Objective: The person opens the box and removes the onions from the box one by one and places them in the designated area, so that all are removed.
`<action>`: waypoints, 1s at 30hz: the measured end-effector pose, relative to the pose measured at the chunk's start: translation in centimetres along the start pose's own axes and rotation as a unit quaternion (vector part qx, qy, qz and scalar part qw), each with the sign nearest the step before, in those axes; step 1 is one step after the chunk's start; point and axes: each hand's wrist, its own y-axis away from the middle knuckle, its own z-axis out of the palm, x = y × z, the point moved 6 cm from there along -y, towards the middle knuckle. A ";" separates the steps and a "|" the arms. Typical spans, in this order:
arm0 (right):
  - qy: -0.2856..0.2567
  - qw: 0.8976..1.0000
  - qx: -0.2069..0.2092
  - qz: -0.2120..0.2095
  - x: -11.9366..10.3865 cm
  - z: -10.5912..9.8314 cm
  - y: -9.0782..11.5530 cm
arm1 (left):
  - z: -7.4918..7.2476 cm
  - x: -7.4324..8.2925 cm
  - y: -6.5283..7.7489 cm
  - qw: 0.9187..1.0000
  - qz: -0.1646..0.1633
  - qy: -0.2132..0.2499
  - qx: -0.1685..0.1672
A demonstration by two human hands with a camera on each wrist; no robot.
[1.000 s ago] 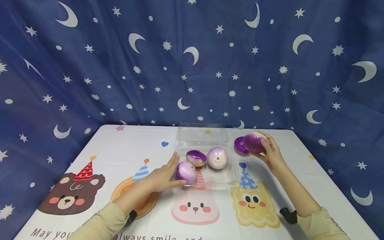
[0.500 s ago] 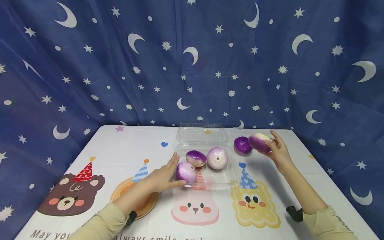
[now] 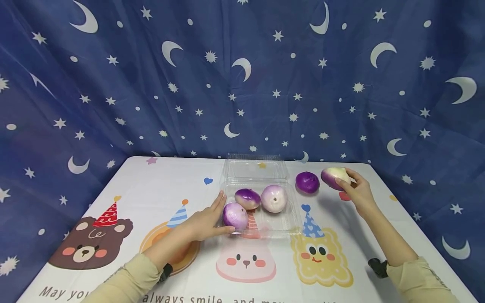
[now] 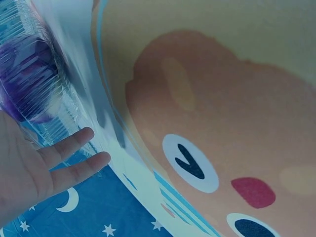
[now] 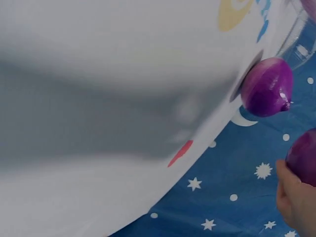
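Observation:
My right hand (image 3: 360, 193) grips a purple-and-white onion (image 3: 333, 177) over the back right of the table. In the right wrist view, part of this onion (image 5: 303, 155) shows above my fingers (image 5: 289, 192). A second, deep purple onion (image 3: 307, 182) sits on the tabletop just left of the held one. Left of that lies a clear plastic clamshell box (image 3: 274, 225), with 3 onions inside it. My left hand (image 3: 206, 223) rests at the box's left side, fingers straight and thumb along the front edge. Its spread fingers (image 4: 74, 148) appear beside the ribbed box wall in the left wrist view.
The box's lid (image 3: 255, 169) lies folded back toward the rear of the table. A white cloth (image 3: 182, 176) with cartoon prints covers the table (image 3: 125, 181). Behind it hangs a dark blue curtain (image 3: 212, 113) with moons and stars.
My right hand has moved right with its onion, away from the onion on the table, turning it so more of its white side shows. My left hand stays at the box.

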 end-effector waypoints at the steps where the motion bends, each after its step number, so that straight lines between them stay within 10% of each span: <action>1: 0.012 1.000 0.004 -0.005 0.0 -0.1 -0.1 | 0.0 0.0 0.0 1.000 0.001 0.000 0.001; 30: 0.166 0.986 0.000 -0.020 3.6 1.0 -4.9 | 0.2 0.1 0.2 1.000 -0.006 0.001 0.002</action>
